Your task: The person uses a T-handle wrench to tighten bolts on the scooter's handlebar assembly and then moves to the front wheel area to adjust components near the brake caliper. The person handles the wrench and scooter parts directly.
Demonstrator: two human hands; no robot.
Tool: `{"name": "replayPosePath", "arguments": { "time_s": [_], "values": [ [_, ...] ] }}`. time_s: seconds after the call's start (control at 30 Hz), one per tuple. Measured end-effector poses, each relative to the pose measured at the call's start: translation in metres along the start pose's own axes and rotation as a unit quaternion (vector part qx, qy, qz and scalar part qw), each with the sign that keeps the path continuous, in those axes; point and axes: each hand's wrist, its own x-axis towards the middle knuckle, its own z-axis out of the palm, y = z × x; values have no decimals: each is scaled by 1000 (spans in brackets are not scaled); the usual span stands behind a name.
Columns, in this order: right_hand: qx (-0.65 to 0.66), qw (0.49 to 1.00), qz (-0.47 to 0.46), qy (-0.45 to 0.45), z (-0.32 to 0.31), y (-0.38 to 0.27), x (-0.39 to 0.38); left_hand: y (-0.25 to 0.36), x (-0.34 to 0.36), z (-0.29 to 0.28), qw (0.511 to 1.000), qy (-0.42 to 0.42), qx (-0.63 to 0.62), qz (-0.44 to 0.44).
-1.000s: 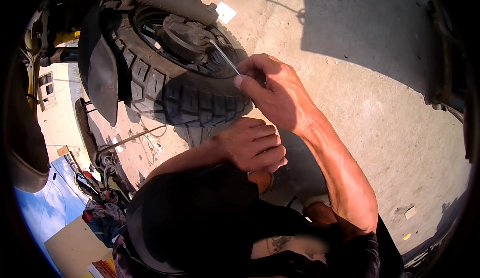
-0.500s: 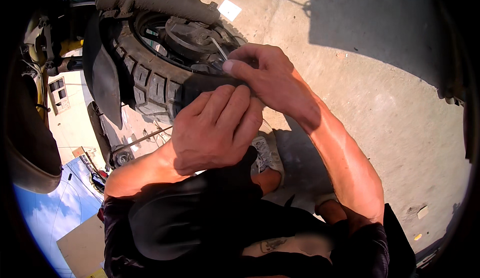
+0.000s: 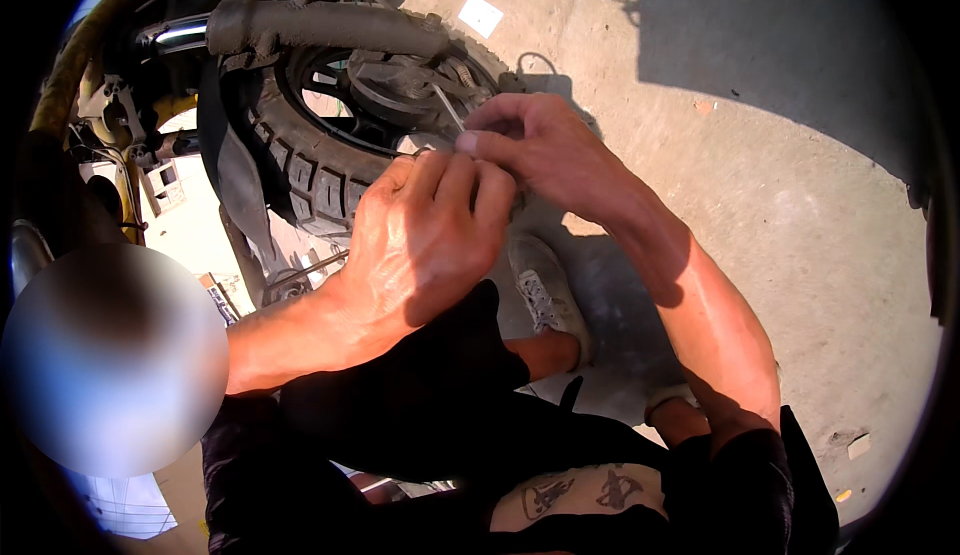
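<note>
My left hand (image 3: 430,220) is closed beside the tyre of a motorcycle wheel (image 3: 310,170), fingers curled under; whatever lies inside them is hidden. Just right of it, my right hand (image 3: 555,150) pinches the lower end of a thin, pale metal rod (image 3: 448,105) between thumb and forefinger. The rod slants up to the dark round hub (image 3: 395,80) at the wheel's middle. Both hands are close together, fingertips almost meeting in front of the wheel rim.
A dirty fork leg (image 3: 330,30) runs above the wheel, with a dark mudguard (image 3: 235,150) on its left. A yellow frame tube (image 3: 75,65) curves at far left. Concrete ground (image 3: 740,185) carries a white card (image 3: 481,16). My shoe (image 3: 540,290) stands below my hands.
The view has shifted, so the motorcycle sits slightly further right and lower. My left hand has turned and moved up a little toward the right hand, which keeps its pinch on the rod.
</note>
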Motion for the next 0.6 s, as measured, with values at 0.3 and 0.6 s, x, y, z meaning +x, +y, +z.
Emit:
{"name": "replayPosePath", "arguments": {
  "time_s": [0.3,0.6],
  "values": [
    [-109,981,-3,161,-42,60,28,14,24,17,999,-21,32,16],
    [-299,933,-74,186,1,58,45,9,16,22,1000,-3,-15,6]
  ]
}}
